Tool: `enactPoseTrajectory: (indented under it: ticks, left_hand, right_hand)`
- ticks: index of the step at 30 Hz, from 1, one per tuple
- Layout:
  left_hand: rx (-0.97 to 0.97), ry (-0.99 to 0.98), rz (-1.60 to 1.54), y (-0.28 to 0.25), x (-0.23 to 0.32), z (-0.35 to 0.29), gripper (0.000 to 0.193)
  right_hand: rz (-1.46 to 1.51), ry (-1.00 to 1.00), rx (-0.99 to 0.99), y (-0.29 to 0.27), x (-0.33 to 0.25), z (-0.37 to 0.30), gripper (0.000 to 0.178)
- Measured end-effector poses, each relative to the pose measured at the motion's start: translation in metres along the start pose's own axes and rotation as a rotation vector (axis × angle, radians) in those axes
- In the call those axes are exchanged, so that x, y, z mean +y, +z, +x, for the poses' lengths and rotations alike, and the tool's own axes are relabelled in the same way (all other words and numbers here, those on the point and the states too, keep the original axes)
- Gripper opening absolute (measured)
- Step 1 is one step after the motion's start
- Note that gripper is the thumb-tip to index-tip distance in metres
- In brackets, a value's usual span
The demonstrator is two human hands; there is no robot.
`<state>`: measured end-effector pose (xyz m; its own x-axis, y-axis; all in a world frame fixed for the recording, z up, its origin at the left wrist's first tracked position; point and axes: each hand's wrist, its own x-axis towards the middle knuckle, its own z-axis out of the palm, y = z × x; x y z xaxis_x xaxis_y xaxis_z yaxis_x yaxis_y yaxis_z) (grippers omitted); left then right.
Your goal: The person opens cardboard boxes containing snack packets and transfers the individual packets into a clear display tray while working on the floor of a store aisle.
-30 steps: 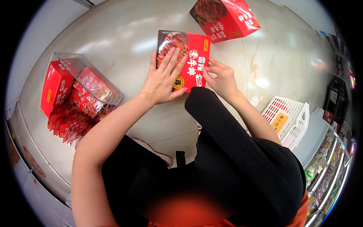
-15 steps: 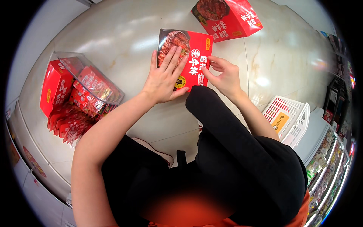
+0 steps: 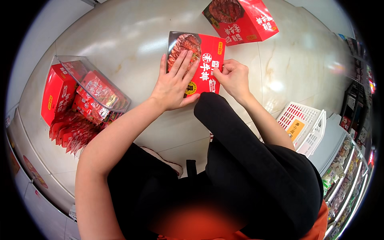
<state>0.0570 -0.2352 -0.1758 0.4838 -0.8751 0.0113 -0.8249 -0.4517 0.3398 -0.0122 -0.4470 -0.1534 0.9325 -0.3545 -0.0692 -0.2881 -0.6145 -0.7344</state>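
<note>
Under the left hand (image 3: 175,82), red box (image 3: 207,64) partly hidden

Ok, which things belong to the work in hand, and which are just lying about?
Work in hand:
- red box, left hand flat on it, right hand at its right edge
- probably second red box and red packets, matching colours

Just lying about, it seems:
- white basket
- shelf goods

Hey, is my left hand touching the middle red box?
Touching. The head view shows the left hand lying spread on the box, its fingers flat across the printed meat picture with no gap visible beneath.
</note>
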Motion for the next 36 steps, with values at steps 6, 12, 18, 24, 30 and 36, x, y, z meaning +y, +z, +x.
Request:
enactPoseTrajectory:
  ticks: [6,12,18,24,30,36]
  left_hand:
    - [0.01,-0.005,-0.001,0.0,0.001,0.0,0.092]
    - [0.013,-0.014,0.001,-0.001,0.002,0.0,0.092]
    - [0.018,-0.02,-0.007,0.001,0.002,-0.002,0.092]
    - [0.01,-0.023,0.0,0.003,0.001,-0.002,0.092]
    - [0.004,-0.025,0.006,0.002,0.0,-0.002,0.093]
    - [0.009,-0.044,0.005,0.003,0.003,-0.002,0.094]
  right_hand:
    - [-0.011,-0.042,0.015,0.004,0.001,0.0,0.024]
    - [-0.095,-0.067,0.07,0.006,0.016,0.002,0.029]
    - [0.026,-0.034,0.051,0.003,0.018,0.0,0.028]
    - [-0.028,0.014,0.015,0.003,0.009,0.008,0.033]
    - [-0.066,0.045,-0.015,0.007,0.0,0.012,0.032]
    - [-0.112,-0.052,0.048,0.01,0.017,0.011,0.028]
